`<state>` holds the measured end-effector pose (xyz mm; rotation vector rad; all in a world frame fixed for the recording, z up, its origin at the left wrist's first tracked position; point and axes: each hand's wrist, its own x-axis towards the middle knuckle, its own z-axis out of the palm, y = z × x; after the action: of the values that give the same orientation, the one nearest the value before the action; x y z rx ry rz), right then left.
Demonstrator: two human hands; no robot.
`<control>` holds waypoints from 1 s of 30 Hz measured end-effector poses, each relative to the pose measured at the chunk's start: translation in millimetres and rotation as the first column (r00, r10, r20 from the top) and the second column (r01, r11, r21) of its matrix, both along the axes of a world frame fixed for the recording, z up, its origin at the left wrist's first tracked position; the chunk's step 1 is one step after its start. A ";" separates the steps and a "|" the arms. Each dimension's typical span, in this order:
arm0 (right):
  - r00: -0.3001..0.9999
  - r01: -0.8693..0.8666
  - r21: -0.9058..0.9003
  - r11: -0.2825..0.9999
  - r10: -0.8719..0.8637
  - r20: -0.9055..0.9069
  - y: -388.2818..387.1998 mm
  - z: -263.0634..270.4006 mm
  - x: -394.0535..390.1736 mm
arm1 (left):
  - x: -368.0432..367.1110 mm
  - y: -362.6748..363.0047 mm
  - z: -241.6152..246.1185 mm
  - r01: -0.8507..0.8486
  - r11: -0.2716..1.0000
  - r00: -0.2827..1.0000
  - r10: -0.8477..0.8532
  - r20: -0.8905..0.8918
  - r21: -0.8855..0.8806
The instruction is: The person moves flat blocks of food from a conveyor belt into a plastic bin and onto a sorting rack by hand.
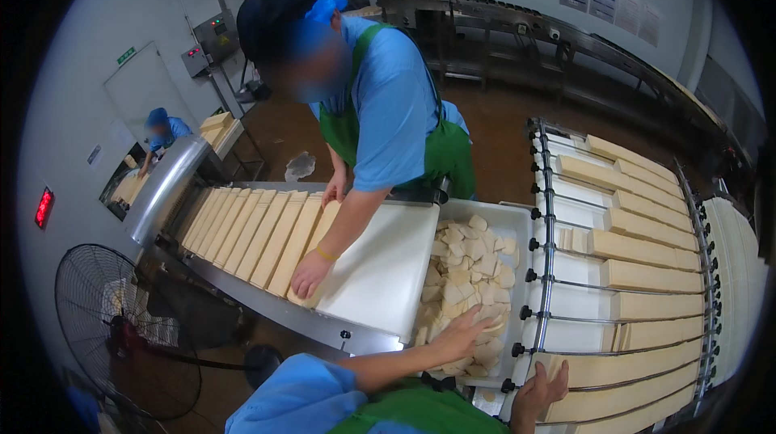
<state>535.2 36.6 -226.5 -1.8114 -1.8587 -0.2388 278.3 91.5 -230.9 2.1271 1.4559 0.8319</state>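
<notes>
My left hand (pixel 464 332) is over a white bin (pixel 521 240) heaped with loose, pale, flat dough-like pieces (pixel 461 288). Its fingers are spread, and a thin piece lies at the fingertips; whether it is held cannot be told. My right hand (pixel 541 387) rests against the near end of a long row of stacked pale sheets (pixel 630 366), between metal divider rods. More such rows lie on the white divided conveyor (pixel 564 213) at the right. Left of the bin, several slanted rows of pale sheets (pixel 260 240) lie on a white belt (pixel 382 252).
A co-worker (pixel 388 100) in a green apron leans over the belt, both hands at its nearest row. A metal hood (pixel 173 185) spans the belt's far left end. A caged fan (pixel 127 331) stands at lower left. Another person (pixel 163 131) is at the back left.
</notes>
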 end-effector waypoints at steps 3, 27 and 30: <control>0.998 -0.001 -0.023 1.000 0.000 -0.056 0.7 2.4 -4.5 | -45.3 -28.7 -44.4 0.027 0.994 0.992 -0.040 -0.120 -0.109; 0.986 0.037 0.027 0.999 -0.032 -0.161 2.4 5.0 -8.4 | -84.0 -51.0 -72.2 0.095 0.983 0.964 -0.130 -0.233 -0.156; 0.984 0.033 0.019 0.999 -0.029 -0.175 0.8 8.3 -8.9 | -85.1 -50.3 -70.9 0.092 0.974 0.951 -0.147 -0.273 -0.206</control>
<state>526.3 37.4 -218.2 -1.7869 -1.7015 -0.1066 193.2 41.1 -301.8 2.2284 1.4588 0.3316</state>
